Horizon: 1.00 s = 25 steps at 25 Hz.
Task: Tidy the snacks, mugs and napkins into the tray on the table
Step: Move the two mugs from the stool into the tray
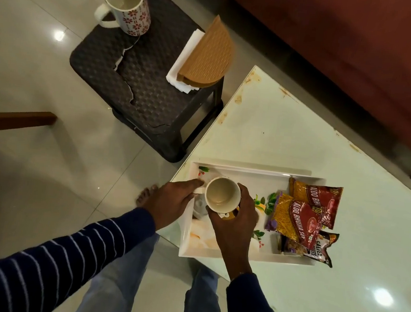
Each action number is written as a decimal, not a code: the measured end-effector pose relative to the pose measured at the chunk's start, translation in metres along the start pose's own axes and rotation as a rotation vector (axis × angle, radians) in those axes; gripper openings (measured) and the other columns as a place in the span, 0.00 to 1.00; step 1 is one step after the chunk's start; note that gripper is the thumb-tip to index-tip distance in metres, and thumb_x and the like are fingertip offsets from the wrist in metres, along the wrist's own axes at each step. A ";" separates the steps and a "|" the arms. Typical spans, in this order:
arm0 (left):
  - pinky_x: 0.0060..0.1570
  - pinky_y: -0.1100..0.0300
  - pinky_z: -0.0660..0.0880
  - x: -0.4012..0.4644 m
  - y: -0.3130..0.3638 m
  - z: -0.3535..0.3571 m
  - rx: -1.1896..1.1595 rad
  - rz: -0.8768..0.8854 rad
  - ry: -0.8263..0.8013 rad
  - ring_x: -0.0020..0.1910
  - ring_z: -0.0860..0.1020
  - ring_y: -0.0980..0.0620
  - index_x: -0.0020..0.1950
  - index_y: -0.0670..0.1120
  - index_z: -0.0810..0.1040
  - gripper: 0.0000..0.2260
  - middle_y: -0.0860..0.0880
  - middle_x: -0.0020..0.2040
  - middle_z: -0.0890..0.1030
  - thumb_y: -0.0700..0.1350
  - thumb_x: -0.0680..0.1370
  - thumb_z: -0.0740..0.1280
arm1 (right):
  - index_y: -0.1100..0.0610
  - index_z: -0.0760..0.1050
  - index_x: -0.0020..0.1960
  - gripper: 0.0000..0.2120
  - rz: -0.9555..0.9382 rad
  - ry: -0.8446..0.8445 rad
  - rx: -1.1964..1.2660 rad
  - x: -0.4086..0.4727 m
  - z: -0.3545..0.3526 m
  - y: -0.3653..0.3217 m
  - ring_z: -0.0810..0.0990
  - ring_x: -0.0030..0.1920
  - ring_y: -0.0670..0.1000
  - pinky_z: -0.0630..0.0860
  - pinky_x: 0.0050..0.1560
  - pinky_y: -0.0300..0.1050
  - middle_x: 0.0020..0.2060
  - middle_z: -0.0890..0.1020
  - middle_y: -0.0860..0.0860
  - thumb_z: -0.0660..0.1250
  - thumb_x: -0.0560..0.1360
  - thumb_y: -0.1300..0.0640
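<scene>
Lowering a cream-lined, yellow-sided ceramic mug (223, 194) into the white rectangular floral tray (247, 172) at lower centre of the frame, the person steadies it two-handed: the left hand (170, 203) has its fingers on the handle, the right hand (234, 223) wraps the body, probably to keep it level. Three red and dark snack packets (303, 214) crowd the tray's right end, leaving its left half open. The tray sits near the pale worktop (301, 129) corner edge. A floral white mug (124, 3) and tan napkin holder (208, 54) wait on the dark woven stool (141, 80), upper left.
</scene>
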<state>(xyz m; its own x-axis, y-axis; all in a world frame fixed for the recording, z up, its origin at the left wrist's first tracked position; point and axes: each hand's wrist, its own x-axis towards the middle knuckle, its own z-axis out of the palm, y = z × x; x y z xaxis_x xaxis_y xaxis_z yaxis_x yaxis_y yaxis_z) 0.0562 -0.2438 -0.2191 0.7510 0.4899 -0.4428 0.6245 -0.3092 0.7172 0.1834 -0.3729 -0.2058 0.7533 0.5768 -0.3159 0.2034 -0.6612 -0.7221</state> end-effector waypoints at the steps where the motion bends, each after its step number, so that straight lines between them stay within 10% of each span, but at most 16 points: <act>1: 0.61 0.45 0.77 0.001 0.000 0.000 -0.004 0.004 0.002 0.59 0.81 0.45 0.73 0.48 0.71 0.18 0.46 0.64 0.80 0.45 0.82 0.63 | 0.54 0.71 0.68 0.36 0.012 0.006 -0.003 0.000 0.001 -0.001 0.75 0.61 0.46 0.72 0.59 0.32 0.60 0.78 0.48 0.82 0.64 0.52; 8: 0.62 0.62 0.70 -0.001 -0.010 -0.023 -0.005 0.114 0.053 0.68 0.73 0.55 0.75 0.50 0.68 0.26 0.54 0.71 0.72 0.57 0.79 0.67 | 0.56 0.61 0.76 0.44 0.031 -0.071 -0.296 -0.003 -0.024 -0.029 0.59 0.77 0.57 0.61 0.75 0.60 0.76 0.64 0.56 0.75 0.66 0.69; 13: 0.67 0.59 0.71 0.022 -0.039 -0.104 0.004 0.059 0.521 0.71 0.70 0.55 0.72 0.46 0.71 0.26 0.48 0.72 0.72 0.56 0.78 0.68 | 0.54 0.64 0.74 0.33 -0.167 0.038 -0.121 0.039 -0.034 -0.108 0.63 0.74 0.47 0.56 0.70 0.27 0.74 0.67 0.53 0.72 0.72 0.65; 17: 0.66 0.58 0.71 0.056 -0.071 -0.187 0.022 -0.089 0.772 0.69 0.73 0.48 0.73 0.44 0.69 0.28 0.43 0.71 0.74 0.52 0.77 0.71 | 0.54 0.67 0.73 0.28 -0.296 -0.106 -0.077 0.111 0.004 -0.183 0.68 0.71 0.46 0.70 0.69 0.47 0.72 0.69 0.50 0.71 0.75 0.60; 21: 0.61 0.70 0.71 0.095 -0.093 -0.249 -0.084 -0.173 0.760 0.61 0.75 0.59 0.73 0.45 0.68 0.31 0.45 0.67 0.77 0.56 0.75 0.72 | 0.53 0.72 0.70 0.23 -0.242 -0.282 0.007 0.193 0.054 -0.242 0.76 0.61 0.44 0.75 0.55 0.36 0.66 0.76 0.47 0.70 0.76 0.59; 25: 0.64 0.57 0.68 0.130 -0.113 -0.283 -0.084 -0.255 0.644 0.68 0.74 0.45 0.77 0.44 0.62 0.36 0.41 0.70 0.75 0.53 0.75 0.73 | 0.55 0.72 0.71 0.26 -0.240 -0.416 0.010 0.251 0.115 -0.279 0.76 0.61 0.45 0.77 0.59 0.39 0.63 0.77 0.49 0.72 0.74 0.61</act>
<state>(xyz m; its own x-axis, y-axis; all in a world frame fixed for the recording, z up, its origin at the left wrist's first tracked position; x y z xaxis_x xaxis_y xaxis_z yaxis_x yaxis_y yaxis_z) 0.0228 0.0852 -0.2053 0.2902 0.9327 -0.2140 0.7260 -0.0690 0.6842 0.2435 0.0117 -0.1541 0.3715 0.8568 -0.3577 0.3334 -0.4827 -0.8098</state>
